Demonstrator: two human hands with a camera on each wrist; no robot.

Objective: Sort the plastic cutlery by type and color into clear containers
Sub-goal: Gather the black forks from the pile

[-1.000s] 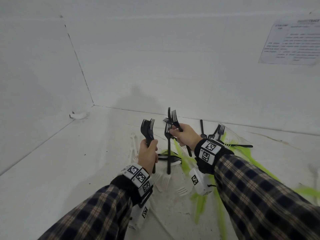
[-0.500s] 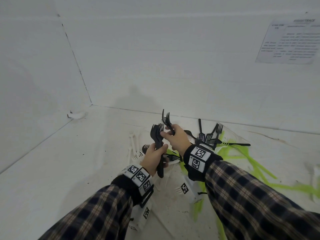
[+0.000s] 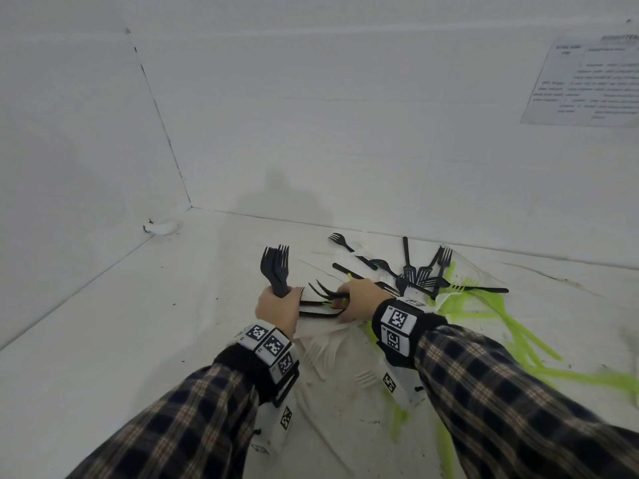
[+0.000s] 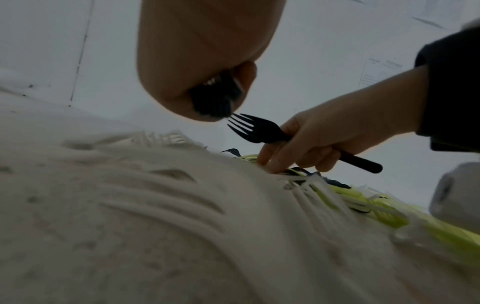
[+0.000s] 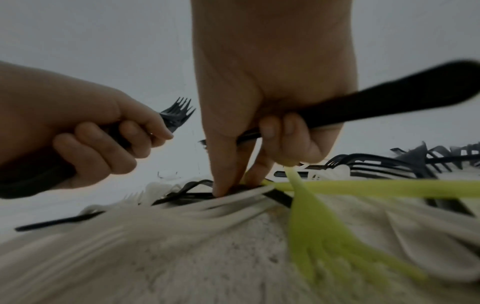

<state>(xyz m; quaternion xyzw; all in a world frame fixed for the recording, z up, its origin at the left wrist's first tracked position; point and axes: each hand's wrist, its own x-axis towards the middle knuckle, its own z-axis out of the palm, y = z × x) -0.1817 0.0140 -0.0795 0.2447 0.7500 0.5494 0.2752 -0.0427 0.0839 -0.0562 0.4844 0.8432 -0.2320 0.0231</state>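
Observation:
My left hand [image 3: 278,307] grips a bunch of black forks [image 3: 275,267] by the handles, tines up; the same bunch of black forks [image 5: 176,114] shows in the right wrist view. My right hand [image 3: 359,299] holds a black fork [image 4: 262,131] across the palm with curled fingers. Its thumb and forefinger [image 5: 226,170] reach down and touch black forks lying on the pile [image 5: 192,193]. More black forks [image 3: 418,274] lie behind it, white forks [image 3: 328,350] below it, lime-green cutlery [image 3: 511,326] to the right.
All the cutlery lies on a white table [image 3: 121,323] walled by white panels. A printed sheet [image 3: 587,84] hangs on the back wall at upper right. A small white fixture [image 3: 162,228] sits at the left corner. No container is in view.
Both hands dropped from raised positions to the pile. The right hand's forks went from upright to level, and its fingers now touch forks on the table. The left hand took on more forks.

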